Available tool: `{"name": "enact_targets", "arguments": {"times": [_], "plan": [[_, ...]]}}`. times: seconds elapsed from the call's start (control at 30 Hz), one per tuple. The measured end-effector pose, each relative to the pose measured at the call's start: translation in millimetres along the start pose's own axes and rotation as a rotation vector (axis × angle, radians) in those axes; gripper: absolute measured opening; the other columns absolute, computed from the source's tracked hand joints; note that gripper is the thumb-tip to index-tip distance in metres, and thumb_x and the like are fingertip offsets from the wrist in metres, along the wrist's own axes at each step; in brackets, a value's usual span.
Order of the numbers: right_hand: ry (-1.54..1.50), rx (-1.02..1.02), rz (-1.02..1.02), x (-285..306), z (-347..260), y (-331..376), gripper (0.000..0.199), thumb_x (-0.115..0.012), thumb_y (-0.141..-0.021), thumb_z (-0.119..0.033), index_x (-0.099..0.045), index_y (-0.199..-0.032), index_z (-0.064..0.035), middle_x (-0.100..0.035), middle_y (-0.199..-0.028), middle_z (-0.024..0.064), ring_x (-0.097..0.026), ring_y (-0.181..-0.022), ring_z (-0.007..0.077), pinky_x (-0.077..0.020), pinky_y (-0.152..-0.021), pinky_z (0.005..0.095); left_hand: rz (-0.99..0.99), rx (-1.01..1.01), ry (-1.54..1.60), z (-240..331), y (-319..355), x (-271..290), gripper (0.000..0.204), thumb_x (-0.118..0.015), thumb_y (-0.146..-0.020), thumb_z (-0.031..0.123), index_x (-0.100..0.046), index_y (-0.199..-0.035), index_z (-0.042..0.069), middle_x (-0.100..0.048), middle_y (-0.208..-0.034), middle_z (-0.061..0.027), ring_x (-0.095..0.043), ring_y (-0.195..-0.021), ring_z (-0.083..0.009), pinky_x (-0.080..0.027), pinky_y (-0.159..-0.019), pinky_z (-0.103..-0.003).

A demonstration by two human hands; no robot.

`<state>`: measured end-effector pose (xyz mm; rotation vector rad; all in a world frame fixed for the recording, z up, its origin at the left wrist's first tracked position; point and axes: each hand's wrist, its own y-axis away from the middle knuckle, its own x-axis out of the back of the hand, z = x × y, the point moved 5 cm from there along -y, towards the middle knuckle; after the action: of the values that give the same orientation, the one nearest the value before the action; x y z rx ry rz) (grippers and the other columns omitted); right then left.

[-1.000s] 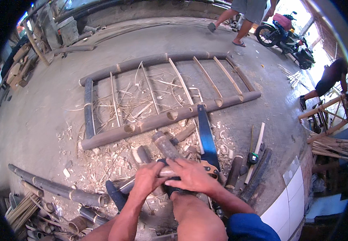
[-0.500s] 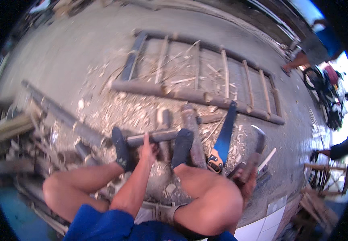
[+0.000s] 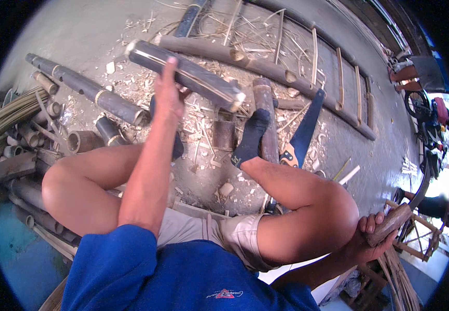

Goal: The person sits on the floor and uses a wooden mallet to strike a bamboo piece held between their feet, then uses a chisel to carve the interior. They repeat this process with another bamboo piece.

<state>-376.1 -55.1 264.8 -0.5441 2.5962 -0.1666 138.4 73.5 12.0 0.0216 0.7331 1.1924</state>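
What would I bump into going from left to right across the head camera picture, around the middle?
Bundle of thin bamboo strips → long dark bamboo pole → left hand holding a short bamboo piece → foot in a dark sock → blue-bladed handsaw → right hand gripping a wooden handle.

The left hand [image 3: 166, 98] holds a short bamboo piece [image 3: 185, 75] up, tilted. It is dark with pale cut ends. The right hand [image 3: 365, 241] grips a curved knife [image 3: 408, 207] by its wooden handle.

The scene is being lit by bright daylight, with glare being thrown at the far right edge. Straight edges are being bent toward the dark circular rim; focus is being kept fairly sharp.
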Motion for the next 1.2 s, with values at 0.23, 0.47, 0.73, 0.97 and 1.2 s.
{"name": "enact_targets", "arguments": {"times": [0.23,0.47,0.73,0.97,1.2], "plan": [[-0.064,0.055,-0.036,-36,-10,11,0.052,-0.041,-0.108,-0.040,-0.035,-0.139,0.0014,-0.046,-0.105,0.0150,-0.049,-0.073,0.0195,-0.0459,-0.057,0.0327,-0.035,0.129,-0.090,32,18,19,0.069,-0.055,-0.094,0.071,-0.062,-0.114,0.005,-0.068,-0.093,-0.0145,-0.068,-0.082,-0.0258,-0.059,-0.076,-0.043],[-0.042,0.160,0.012,-49,-20,22,0.050,-0.043,-0.106,-0.035,-0.032,-0.133,0.0053,-0.043,-0.105,0.0167,-0.050,-0.070,0.0227,-0.0490,-0.054,0.0331,-0.065,0.390,-0.050,-32,52,29,0.075,-0.039,-0.099,0.073,-0.058,-0.122,0.004,-0.065,-0.094,-0.0155,-0.067,-0.082,-0.0267,-0.060,-0.075,-0.045],[0.282,-0.591,0.030,-100,166,52,0.052,-0.062,-0.096,-0.012,-0.048,-0.145,-0.0013,-0.067,-0.092,0.0115,-0.063,-0.067,0.0186,-0.0534,-0.051,0.0307,-0.094,0.728,0.107,-144,114,57,0.069,-0.044,-0.098,0.070,-0.061,-0.111,0.004,-0.068,-0.086,-0.0155,-0.070,-0.072,-0.0301,-0.061,-0.067,-0.047],[0.105,-1.056,0.083,-144,258,100,0.055,-0.058,-0.100,-0.023,-0.045,-0.153,-0.0155,-0.064,-0.088,0.0113,-0.059,-0.059,0.0188,-0.0453,-0.044,0.0307,0.043,0.529,-0.031,-198,116,87,0.054,-0.045,-0.102,0.062,-0.060,-0.110,0.011,-0.066,-0.083,-0.0100,-0.067,-0.067,-0.0264,-0.059,-0.064,-0.045],[-0.037,-1.153,0.281,-135,268,126,0.039,-0.056,-0.101,-0.031,-0.052,-0.136,-0.0134,-0.061,-0.086,0.0085,-0.058,-0.062,0.0186,-0.0435,-0.047,0.0320,0.041,0.543,-0.052,-194,124,87,0.066,-0.044,-0.107,0.053,-0.037,-0.156,0.010,-0.056,-0.142,-0.0123,-0.060,-0.120,-0.0234,-0.050,-0.102,-0.041]]}}
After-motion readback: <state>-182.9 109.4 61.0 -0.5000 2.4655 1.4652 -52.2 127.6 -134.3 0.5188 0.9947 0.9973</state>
